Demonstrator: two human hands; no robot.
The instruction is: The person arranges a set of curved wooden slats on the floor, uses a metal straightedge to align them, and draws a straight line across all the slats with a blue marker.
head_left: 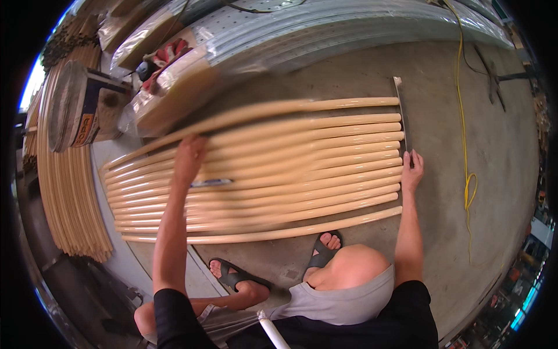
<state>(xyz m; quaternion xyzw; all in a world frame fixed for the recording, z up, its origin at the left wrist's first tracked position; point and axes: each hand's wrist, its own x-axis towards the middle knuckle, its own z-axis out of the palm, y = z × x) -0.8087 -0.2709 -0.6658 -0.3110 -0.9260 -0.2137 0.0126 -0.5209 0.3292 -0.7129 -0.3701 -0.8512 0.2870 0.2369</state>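
A row of long, glossy beige tubes [256,224] lies side by side on the floor before me; their middles are smeared by motion. Over the upper tubes near the left end is my left hand [190,154], fingers curled down and blurred. A blue and white pen [212,182] shows just beside that wrist; whether the hand holds it I cannot tell. At the tubes' right ends, my right hand [413,167] pinches the near end of a thin, flat metal strip [400,99]. The strip runs along the tube ends toward the far side.
On the left, a dirty bucket [87,107] lies on a stack of brown rods [70,198]. Red gloves [165,58] rest on plastic-wrapped bundles [174,93]. Long metal profiles [302,41] lie along the far side. A yellow cord [460,116] crosses the concrete floor [436,232].
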